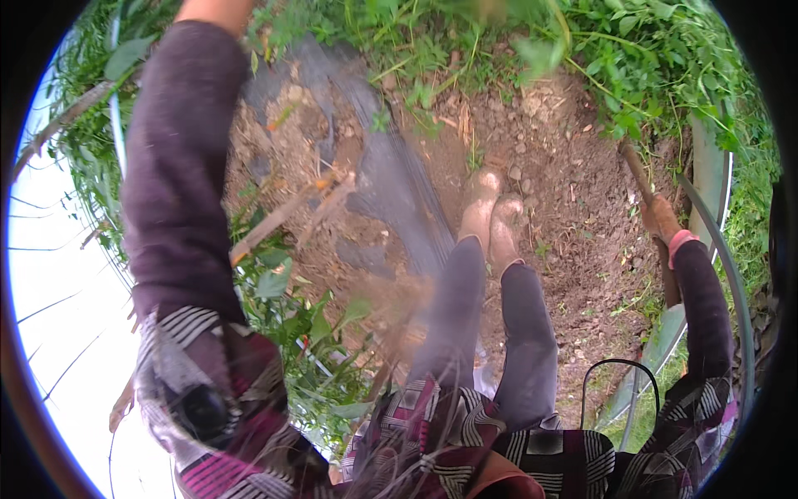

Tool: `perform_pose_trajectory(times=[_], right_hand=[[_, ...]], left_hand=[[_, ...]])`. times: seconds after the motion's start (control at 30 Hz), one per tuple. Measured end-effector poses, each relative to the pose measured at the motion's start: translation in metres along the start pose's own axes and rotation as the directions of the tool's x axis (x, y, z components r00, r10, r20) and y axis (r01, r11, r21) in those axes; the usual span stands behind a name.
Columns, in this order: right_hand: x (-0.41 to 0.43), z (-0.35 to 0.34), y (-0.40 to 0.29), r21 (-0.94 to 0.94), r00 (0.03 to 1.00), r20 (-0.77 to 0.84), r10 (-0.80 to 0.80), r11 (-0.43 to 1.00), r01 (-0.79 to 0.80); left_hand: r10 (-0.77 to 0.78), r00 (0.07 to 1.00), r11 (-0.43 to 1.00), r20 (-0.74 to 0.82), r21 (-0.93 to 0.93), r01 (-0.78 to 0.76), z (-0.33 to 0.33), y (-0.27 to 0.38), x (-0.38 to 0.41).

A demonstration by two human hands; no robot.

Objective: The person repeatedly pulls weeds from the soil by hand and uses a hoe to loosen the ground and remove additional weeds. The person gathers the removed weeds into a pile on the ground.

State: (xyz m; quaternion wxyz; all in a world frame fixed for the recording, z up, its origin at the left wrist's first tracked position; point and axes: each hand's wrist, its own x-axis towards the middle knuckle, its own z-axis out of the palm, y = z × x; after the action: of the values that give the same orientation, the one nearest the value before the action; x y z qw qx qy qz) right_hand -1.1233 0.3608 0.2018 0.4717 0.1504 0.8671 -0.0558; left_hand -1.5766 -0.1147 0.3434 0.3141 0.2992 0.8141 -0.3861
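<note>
Sleeved in dark purple, my left arm (184, 168) reaches up past the top edge, where only a bit of bare wrist shows; the left hand itself is out of view. On the right side, my right hand (662, 217) is closed around a wooden pole (634, 165). The pole slants from the weeds down past my wrist, and its upper end meets the leaves. Green weeds (629, 68) crowd above that hand. My feet (489, 206) are close together on bare brown soil (580, 206).
A strip of dark plastic mulch film (386, 162), torn in places, runs left of my feet. Cut woody stems (280, 218) and leafy plants (274, 280) lie near it. At right curve a grey pipe (720, 243) and a plastic sheet edge (702, 168).
</note>
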Motion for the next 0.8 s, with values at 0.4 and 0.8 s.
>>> perform_pose_trajectory(times=[0.4, 0.8], right_hand=[[-0.020, 0.010, -0.009, 0.305, 0.986, -0.110, 0.125, 0.949, -0.086], [-0.019, -0.015, -0.002, 0.211, 0.998, -0.069, 0.008, 0.977, 0.007]], left_hand=[[0.375, 0.926, 0.920, -0.030, 0.136, -0.368, 0.028, 0.106, -0.013], [0.466, 0.753, 0.800, -0.464, -0.142, -0.583, 0.104, 0.349, 0.112]])
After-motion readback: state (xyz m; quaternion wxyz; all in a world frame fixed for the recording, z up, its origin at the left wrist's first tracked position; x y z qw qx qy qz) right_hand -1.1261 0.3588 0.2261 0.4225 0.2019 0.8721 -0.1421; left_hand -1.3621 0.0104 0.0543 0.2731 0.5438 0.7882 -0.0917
